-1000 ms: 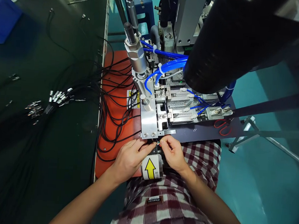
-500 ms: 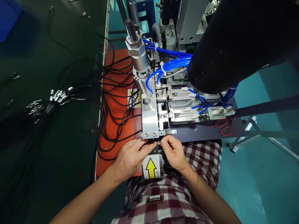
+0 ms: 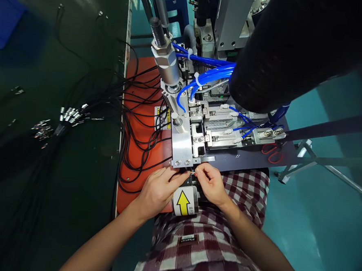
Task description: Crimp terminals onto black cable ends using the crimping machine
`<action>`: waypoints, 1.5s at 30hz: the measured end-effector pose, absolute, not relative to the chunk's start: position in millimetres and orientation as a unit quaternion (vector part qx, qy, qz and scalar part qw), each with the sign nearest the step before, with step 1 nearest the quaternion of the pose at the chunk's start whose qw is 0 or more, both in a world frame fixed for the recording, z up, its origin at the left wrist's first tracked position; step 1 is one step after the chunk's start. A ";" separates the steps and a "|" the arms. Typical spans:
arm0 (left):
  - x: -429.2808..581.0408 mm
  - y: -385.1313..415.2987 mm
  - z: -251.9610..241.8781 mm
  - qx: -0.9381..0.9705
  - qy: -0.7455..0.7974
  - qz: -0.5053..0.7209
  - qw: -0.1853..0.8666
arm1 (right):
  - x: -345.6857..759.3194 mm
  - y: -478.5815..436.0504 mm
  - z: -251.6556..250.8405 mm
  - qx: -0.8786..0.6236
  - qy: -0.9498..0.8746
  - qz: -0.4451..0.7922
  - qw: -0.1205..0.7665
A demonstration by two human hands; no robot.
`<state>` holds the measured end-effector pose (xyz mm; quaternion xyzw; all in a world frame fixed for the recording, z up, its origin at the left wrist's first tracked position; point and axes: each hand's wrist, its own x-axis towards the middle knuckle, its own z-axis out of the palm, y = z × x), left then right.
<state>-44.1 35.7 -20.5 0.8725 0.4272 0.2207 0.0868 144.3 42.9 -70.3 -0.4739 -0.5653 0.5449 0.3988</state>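
Both of my hands meet at the near end of a metal bench machine (image 3: pixel 183 146), just below its front plate. My left hand (image 3: pixel 157 190) is closed, thumb and forefinger pinching what looks like a thin black cable, mostly hidden by the fingers. Close beside it, my right hand (image 3: pixel 210 183) pinches the cable's fine wire ends (image 3: pixel 193 173), where a small reddish tip shows. Fingertips almost touch. Directly under them is a label with a yellow arrow (image 3: pixel 183 202).
Black cables (image 3: pixel 140 143) lie across an orange-red board (image 3: pixel 130 195) left of the machine. A bundle with metal connectors (image 3: pixel 73 115) rests on the dark table. Blue air tubes (image 3: pixel 215 74), a large black cylinder (image 3: pixel 264 71) and red-handled scissors (image 3: pixel 272 153) are nearby.
The view has shifted very slightly. Both hands keep the same pinch at the same spot, with hardly any visible movement.
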 end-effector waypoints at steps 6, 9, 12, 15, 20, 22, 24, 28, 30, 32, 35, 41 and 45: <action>-44.2 35.5 -21.7 0.873 0.426 0.220 0.090 | 144.8 42.8 -69.0 -0.467 -0.569 0.543 0.405; -44.5 35.3 -22.0 0.874 0.424 0.222 0.086 | 145.4 43.8 -70.4 -0.463 -0.577 0.535 0.407; -44.7 35.5 -22.0 0.876 0.422 0.220 0.081 | 145.1 44.3 -72.3 -0.466 -0.584 0.523 0.410; -44.7 36.0 -22.0 0.876 0.422 0.220 0.076 | 144.6 43.8 -73.4 -0.471 -0.588 0.516 0.407; -44.7 35.7 -23.3 0.876 0.425 0.217 0.075 | 145.3 42.2 -74.5 -0.474 -0.619 0.473 0.409; -44.7 35.2 -24.0 0.876 0.426 0.214 0.076 | 146.1 42.1 -74.8 -0.471 -0.641 0.447 0.410; -44.8 34.9 -24.4 0.876 0.427 0.210 0.077 | 146.9 42.5 -75.2 -0.464 -0.657 0.430 0.410; -45.1 34.8 -24.2 0.876 0.427 0.210 0.078 | 147.7 43.6 -75.9 -0.459 -0.668 0.417 0.410; -45.1 34.8 -24.0 0.875 0.428 0.212 0.078 | 146.9 43.4 -76.0 -0.466 -0.662 0.422 0.408; -45.2 34.9 -23.9 0.874 0.430 0.213 0.080 | 145.5 42.5 -75.4 -0.473 -0.647 0.437 0.408; -45.4 34.8 -24.4 0.875 0.429 0.207 0.081 | 143.6 41.2 -71.9 -0.487 -0.613 0.472 0.406; -46.3 34.6 -25.4 0.879 0.429 0.198 0.067 | 147.3 43.7 -60.6 -0.500 -0.651 0.440 0.364; -45.5 35.6 -24.7 0.878 0.425 0.211 0.064 | 148.4 45.4 -60.5 -0.498 -0.638 0.464 0.360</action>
